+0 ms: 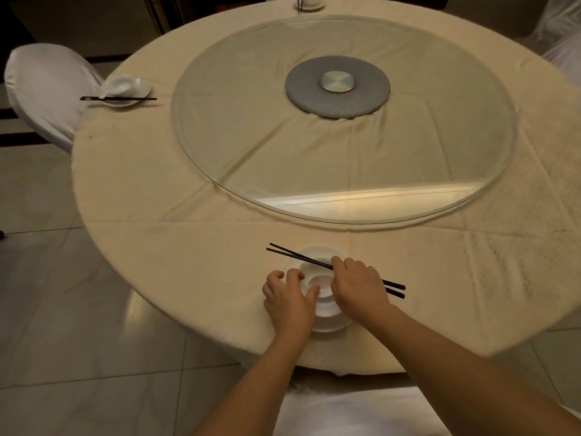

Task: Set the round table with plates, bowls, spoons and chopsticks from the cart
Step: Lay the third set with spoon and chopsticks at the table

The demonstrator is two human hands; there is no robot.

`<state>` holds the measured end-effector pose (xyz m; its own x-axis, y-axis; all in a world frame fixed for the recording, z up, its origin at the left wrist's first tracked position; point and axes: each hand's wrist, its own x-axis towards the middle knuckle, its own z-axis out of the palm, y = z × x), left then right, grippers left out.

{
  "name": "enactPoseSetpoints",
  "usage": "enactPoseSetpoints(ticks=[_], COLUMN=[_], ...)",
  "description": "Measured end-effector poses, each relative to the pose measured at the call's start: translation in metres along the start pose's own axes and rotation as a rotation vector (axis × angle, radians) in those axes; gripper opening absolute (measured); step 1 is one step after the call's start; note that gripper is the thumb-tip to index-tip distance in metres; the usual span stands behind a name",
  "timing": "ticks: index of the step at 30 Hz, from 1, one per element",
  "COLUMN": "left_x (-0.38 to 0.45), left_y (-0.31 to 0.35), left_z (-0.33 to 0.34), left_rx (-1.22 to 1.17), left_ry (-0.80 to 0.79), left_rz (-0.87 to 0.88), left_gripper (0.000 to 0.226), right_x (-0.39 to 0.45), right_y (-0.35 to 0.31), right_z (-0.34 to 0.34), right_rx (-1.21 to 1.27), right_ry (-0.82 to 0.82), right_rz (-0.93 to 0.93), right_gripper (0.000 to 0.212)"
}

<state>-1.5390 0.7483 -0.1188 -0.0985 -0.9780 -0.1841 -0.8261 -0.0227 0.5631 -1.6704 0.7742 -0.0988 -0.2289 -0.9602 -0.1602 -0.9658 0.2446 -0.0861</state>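
A white plate point(317, 251) with a white bowl point(325, 305) on it sits at the near edge of the round table point(188, 247). My left hand point(287, 297) grips the bowl's left rim, thumb on the inside. My right hand point(360, 286) holds a pair of black chopsticks point(292, 254) that lie slanted across the bowl, tips pointing up-left and ends sticking out to the right. Whether a spoon lies in the bowl is hidden by my hands.
A set place with a plate, bowl and chopsticks point(124, 91) is at the table's left, another point(309, 1) at the far edge. A glass turntable point(345, 171) fills the middle. White-covered chairs stand at left point(44, 89), far right point(562, 29) and right below me point(345, 410).
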Motion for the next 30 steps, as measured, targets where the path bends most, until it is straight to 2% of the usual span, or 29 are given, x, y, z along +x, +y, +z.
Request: enactPoseSetpoints(ticks=[7, 13, 17, 21, 24, 26, 27, 30], left_x=[0.003, 0.002, 0.000, -0.011, -0.033, -0.049, -0.056, -0.071], left_y=[0.006, 0.008, 0.005, 0.005, 0.003, -0.001, -0.002, 0.004], left_z=[0.005, 0.005, 0.004, -0.006, -0.016, -0.018, -0.018, -0.015], left_rx=[0.061, 0.053, 0.020, -0.074, -0.257, -0.429, -0.467, -0.540], left_ry=[0.034, 0.035, -0.002, 0.029, 0.093, -0.020, -0.125, -0.563], left_rz=[-0.034, -0.038, -0.023, -0.038, -0.052, -0.100, -0.137, -0.322], left_gripper=[0.030, 0.032, 0.034, 0.040, 0.022, 0.009, 0.011, 0.020], right_x=[0.000, 0.007, 0.006, 0.000, -0.012, -0.022, -0.027, -0.036], right_y=[0.003, 0.019, 0.043, 0.067, 0.078, 0.080, 0.080, 0.076], right_z=[0.006, -0.014, -0.029, -0.038, -0.040, -0.040, -0.039, -0.030], right_rx=[0.048, 0.272, 0.379, 0.721, 1.009, 1.063, 1.089, 1.209], right_ry=[0.009, 0.129, 0.177, 0.037, -0.181, -0.354, -0.421, -0.567], right_rz=[0.023, 0.141, 0.258, 0.574, 0.812, 0.887, 0.903, 0.938], right_gripper=[0.043, 0.022, 0.024, 0.030, 0.024, 0.020, 0.021, 0.022])
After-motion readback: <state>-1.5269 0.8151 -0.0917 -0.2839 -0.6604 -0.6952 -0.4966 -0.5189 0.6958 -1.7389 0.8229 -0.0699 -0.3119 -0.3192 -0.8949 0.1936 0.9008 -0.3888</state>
